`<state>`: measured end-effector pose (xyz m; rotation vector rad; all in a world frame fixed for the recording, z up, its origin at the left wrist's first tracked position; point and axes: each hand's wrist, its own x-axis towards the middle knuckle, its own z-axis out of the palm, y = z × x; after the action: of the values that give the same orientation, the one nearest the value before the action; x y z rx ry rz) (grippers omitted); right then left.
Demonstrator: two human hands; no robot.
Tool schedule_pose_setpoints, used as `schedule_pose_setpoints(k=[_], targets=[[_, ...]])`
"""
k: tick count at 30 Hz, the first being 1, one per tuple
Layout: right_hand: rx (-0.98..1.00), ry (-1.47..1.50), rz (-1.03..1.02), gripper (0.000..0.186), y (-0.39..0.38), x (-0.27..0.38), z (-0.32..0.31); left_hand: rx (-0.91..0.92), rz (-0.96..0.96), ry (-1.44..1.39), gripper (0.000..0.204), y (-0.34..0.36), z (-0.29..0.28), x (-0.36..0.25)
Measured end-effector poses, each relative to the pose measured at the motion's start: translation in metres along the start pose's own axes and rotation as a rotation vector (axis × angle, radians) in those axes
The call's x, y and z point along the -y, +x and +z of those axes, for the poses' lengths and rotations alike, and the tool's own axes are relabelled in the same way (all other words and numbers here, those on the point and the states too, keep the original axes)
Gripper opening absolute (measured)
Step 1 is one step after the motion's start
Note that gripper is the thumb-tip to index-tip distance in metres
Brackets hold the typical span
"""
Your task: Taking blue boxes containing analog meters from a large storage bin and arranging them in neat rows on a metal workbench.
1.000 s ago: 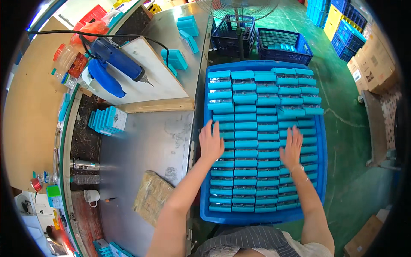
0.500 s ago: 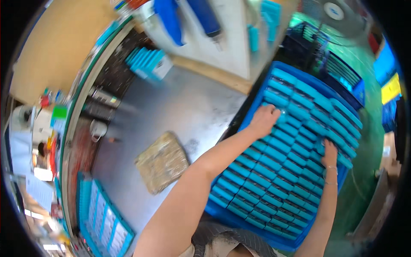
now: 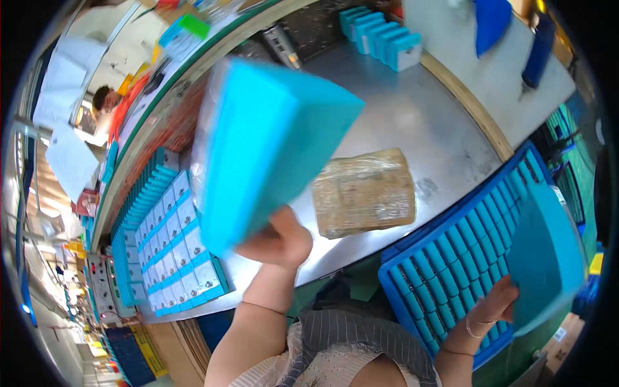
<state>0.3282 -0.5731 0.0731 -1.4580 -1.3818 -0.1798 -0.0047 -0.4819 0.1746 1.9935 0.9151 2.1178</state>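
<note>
My left hand [image 3: 277, 242] is raised over the metal table and closed around the lower end of a turquoise box [image 3: 258, 142]. The box is tilted, blurred by motion and looms large; its far side is hidden. At the right, my right hand [image 3: 493, 304] grips a second turquoise box [image 3: 545, 261], held above a blue crate [image 3: 393, 274]. Rows of similar turquoise pieces [image 3: 458, 261] fill this crate. Between the hands, a brown block wrapped in clear film [image 3: 366, 192] lies on the table, touched by neither hand.
Turquoise boxes with white faces [image 3: 171, 238] stand in rows at the table's left. More such boxes [image 3: 383, 39] line the far edge. A wooden strip [image 3: 467, 106] borders a white board [image 3: 496, 64] at the back right. Beyond the bench sits another person [image 3: 111, 100].
Both hands have come up from the crate, each now with a turquoise box. My left hand has swung left over the table. The view has turned left.
</note>
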Motion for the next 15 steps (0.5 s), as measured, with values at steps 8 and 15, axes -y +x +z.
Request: schedule_pose_setpoints(k=[8, 15], targets=[[0.433, 0.268, 0.102, 0.051, -0.044, 0.068, 0.124, 0.529, -0.584, 0.575, 0.043, -0.140, -0.096, 0.047], [0.691, 0.387, -0.459, 0.050, -0.057, 0.175, 0.213, 0.480, -0.054, 1.230, 0.041, -0.073, -0.190, 0.127]])
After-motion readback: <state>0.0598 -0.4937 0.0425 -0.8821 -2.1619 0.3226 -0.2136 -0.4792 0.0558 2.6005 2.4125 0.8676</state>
